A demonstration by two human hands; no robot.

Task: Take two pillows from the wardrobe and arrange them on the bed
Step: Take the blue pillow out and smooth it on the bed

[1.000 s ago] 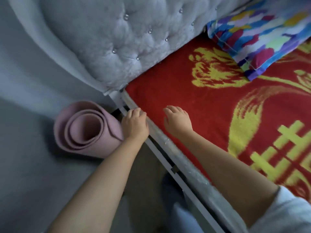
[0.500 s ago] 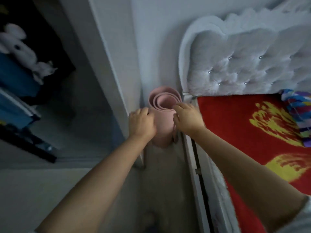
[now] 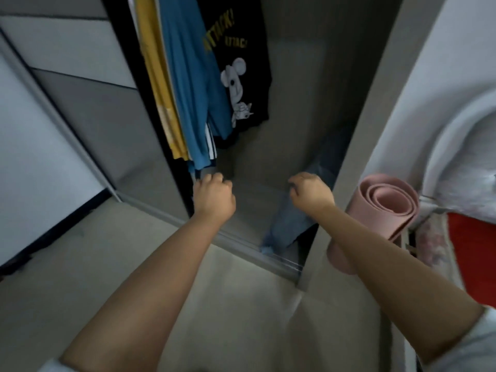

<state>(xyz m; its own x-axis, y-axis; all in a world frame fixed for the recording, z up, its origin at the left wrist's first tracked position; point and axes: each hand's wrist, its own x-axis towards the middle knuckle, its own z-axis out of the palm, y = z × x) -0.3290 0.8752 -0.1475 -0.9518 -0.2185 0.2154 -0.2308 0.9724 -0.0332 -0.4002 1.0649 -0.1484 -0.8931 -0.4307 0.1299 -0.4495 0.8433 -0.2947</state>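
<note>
Reaching toward the open wardrobe (image 3: 300, 108), I see both bare forearms extended over the floor (image 3: 161, 264). Left hand (image 3: 213, 197): fingers curled into a loose fist, level with the hems of the hanging clothes; whether it grips the fabric I cannot tell. Right hand (image 3: 311, 193): fingers likewise curled inward, poised above a blue folded cloth (image 3: 290, 224) lying in the wardrobe's lower right corner; contact with it cannot be judged. Hanging inside, left to right: yellow garment (image 3: 161, 84), blue garment (image 3: 188, 76), black shirt (image 3: 241, 63) printed with a white mouse figure and yellow lettering. Sliding door (image 3: 88, 116) stands to the left of the opening. Rolled pink mat (image 3: 386, 205) stands upright just outside the wardrobe's right panel, beside the grey tufted headboard (image 3: 469, 162). Bed (image 3: 472, 237): red cover visible at the right edge. I make out no pillow with certainty in the dim wardrobe interior
</note>
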